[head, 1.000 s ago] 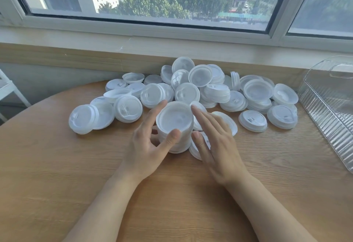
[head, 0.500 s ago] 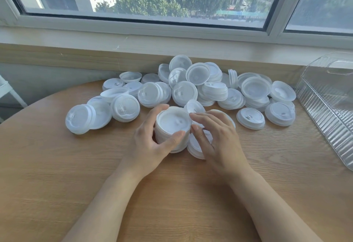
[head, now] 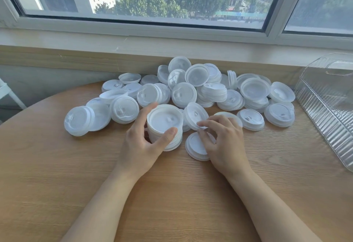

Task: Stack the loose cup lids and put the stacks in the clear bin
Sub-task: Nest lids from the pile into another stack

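Observation:
A tall stack of white cup lids [head: 165, 122] stands on the wooden table [head: 57, 175], upside down, and my left hand [head: 142, 142] grips its side with thumb and fingers curled round it. Just to its right, my right hand [head: 222, 140] pinches the near rim of a single white lid [head: 194, 115], tilted up on edge. Another lid [head: 194, 146] lies flat under that hand. A heap of loose lids and short stacks [head: 191, 87] spreads behind, up to the wall. The clear ribbed bin [head: 328, 108] sits at the table's right edge.
The window sill and wall [head: 133, 60] run right behind the lid heap. A white frame [head: 9, 93] shows off the table at the far left. Bare wood lies between my forearms and the near table edge.
My right hand has curled its fingers, taken hold of one lid beside the stack and tilted it up. My left hand keeps gripping the stack in the same place.

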`<state>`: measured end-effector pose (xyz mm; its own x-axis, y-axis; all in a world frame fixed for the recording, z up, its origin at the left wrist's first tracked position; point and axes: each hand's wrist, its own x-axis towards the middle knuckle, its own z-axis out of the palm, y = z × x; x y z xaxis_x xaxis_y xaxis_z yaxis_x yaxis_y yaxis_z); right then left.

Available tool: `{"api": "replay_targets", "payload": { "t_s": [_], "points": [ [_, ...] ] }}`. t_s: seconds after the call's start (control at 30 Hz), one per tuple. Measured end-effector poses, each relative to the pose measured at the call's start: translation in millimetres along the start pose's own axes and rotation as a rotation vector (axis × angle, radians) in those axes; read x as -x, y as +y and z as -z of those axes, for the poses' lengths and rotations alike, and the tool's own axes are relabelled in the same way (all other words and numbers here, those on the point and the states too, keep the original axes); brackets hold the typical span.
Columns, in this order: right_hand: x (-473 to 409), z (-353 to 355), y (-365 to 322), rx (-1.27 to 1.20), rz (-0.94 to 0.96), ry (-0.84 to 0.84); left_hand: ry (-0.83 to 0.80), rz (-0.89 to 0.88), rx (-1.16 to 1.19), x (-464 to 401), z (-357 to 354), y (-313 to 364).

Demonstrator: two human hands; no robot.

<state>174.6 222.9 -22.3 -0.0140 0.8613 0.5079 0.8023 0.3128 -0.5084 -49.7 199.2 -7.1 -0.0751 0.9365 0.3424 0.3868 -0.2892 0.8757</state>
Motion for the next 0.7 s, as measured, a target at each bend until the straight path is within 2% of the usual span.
{"api": "replay_targets", "payload": {
  "t_s": [0.17, 0.5, 0.7],
  "points": [
    [1.0, -0.1, -1.5, 0.034, 0.033, 0.024, -0.024, -0.006, 0.002, 0.2, -0.6, 1.4],
    [-2.0, 7.0, -8.3, -0.128, 0.049, 0.265, -0.064, -0.016, 0.024, 1.3, -2.2, 2.1],
    [4.5, 15.4, -26.7, -0.067, 0.34, 0.327, -0.08, -0.022, 0.038, 2.9, -3.6, 2.9]
  ]
}}
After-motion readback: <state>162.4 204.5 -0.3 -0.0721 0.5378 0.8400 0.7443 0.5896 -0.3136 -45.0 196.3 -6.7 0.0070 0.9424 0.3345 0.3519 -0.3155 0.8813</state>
